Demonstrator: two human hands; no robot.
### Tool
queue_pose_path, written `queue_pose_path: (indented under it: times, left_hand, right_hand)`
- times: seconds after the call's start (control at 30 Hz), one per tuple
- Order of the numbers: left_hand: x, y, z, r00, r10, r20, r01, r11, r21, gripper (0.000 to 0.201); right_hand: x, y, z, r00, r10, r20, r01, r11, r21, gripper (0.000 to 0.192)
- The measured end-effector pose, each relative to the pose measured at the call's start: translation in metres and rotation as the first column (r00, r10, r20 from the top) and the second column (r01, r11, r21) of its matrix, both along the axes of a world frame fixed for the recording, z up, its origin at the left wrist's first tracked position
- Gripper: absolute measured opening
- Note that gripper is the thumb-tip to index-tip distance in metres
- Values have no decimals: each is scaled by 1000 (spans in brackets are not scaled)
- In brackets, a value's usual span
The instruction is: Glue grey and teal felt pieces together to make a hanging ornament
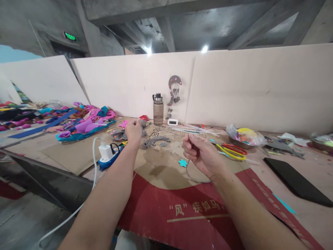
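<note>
Over the middle of the work surface, my right hand [199, 152] is pinched. A thin grey cord [187, 173] hangs from it and curves onto the cardboard below. To the left, my left hand [134, 132] is closed, fingertips turned away beside a bundle of grey yarn [143, 125]; what it holds, if anything, is hidden. Between the hands lie grey felt strips [154, 141] and a small grey felt flower [163, 144]. A turquoise flower-shaped piece [182, 163] rests on the cardboard just left of my right hand.
A water bottle [158, 111] and a small digital clock [172, 122] stand at the back. Yellow-handled scissors [234, 152] lie right, near a bowl of bagged pieces [246, 137] and a black phone [296, 180]. Left are a blue power strip [102, 165] and colourful felt scraps [85, 126].
</note>
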State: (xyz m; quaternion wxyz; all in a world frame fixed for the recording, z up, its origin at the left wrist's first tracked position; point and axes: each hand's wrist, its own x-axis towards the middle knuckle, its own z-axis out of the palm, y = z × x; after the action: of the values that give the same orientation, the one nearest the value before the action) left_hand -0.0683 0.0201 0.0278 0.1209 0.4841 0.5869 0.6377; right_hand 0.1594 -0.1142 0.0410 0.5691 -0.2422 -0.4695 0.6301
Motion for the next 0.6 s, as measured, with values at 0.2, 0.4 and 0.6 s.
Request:
queue_pose_path:
  times: [0.2,0.4,0.6]
  left_hand:
    - [27,-15,3,925,-293,-240,298,954,-19,38]
    - [73,-69,14,326,-933,150,933,293,-210,63]
    - [61,-57,13,415,-889,192,905,380,-193,43]
  right_hand:
    - [-4,0,-2,998,17,60,-13,998,-66,23]
    - [-4,5,-7,998,-15,66,19,998,-62,23]
    - [-2,2,-1,997,-47,66,51,997,-54,25]
